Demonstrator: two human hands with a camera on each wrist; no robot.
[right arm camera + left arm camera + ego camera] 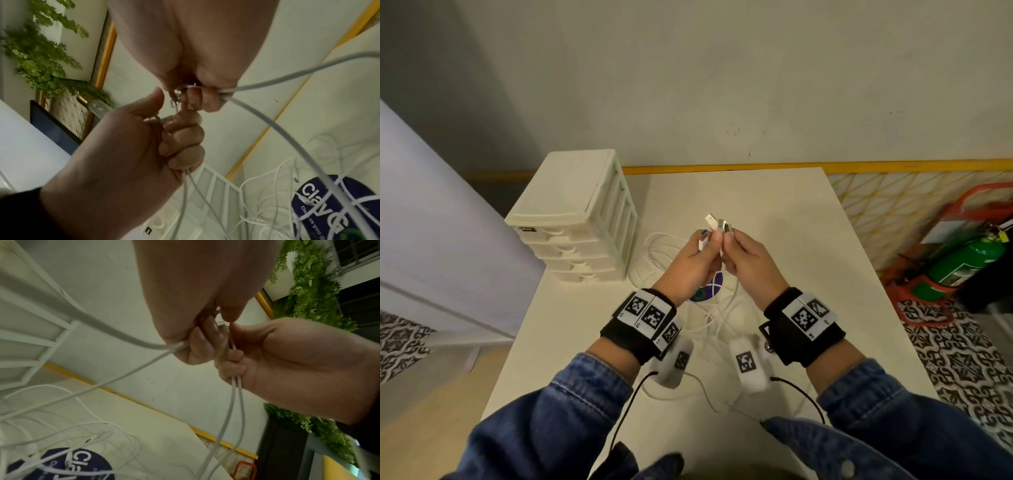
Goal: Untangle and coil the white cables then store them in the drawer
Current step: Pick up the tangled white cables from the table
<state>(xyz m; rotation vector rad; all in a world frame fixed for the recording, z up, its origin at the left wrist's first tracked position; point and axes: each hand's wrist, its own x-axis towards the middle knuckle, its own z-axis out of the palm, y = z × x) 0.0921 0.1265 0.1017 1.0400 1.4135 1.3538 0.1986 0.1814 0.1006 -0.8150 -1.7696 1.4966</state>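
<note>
Above the desk: both hands are raised side by side over the middle of the white desk (774, 219).
Left hand: the left hand (693, 262) has its fingers curled round white cables (654, 253), pinching a white USB plug (711, 221) that points up and away.
Right hand: the right hand (751, 263) pinches a grey metal plug (725, 226), just beside the white one; two strands run down out of its curled fingers (232, 368).
Cables: the loose lengths lie in tangled loops on the desk below the hands, crossing a round dark blue sticker (709, 286).
Drawer unit: a white drawer unit (575, 219) stands at the desk's far left corner, its drawers closed.
Beside the desk: a green fire extinguisher (962, 267) stands on the patterned floor to the right.
</note>
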